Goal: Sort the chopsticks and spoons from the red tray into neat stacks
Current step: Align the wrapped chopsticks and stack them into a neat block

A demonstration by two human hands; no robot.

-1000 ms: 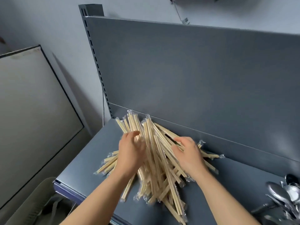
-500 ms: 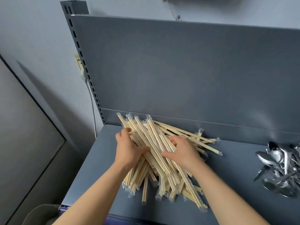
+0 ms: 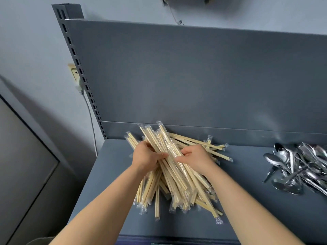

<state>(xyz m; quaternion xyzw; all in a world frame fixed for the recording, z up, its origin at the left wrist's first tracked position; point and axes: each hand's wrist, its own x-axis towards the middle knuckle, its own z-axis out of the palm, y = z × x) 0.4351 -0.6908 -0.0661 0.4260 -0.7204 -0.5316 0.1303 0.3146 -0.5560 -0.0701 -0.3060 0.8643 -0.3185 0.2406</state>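
Nearest, 2 forearms are seen entering from 6 o'clock. The left hand (image 3: 145,157) and right hand (image 3: 196,157) are set close together at centre, both clamped on an upper bundle of wrapped chopsticks (image 3: 177,181) atop the pile. The pile rests on the grey shelf (image 3: 247,218), partly aligned toward 11 o'clock; several strays are splayed toward 2 o'clock against the back panel (image 3: 194,76). At 3 o'clock, well apart, the spoons (image 3: 299,167) are left in a loose heap. No red tray is in view. Separation is judged done; neat stacking of both remains.
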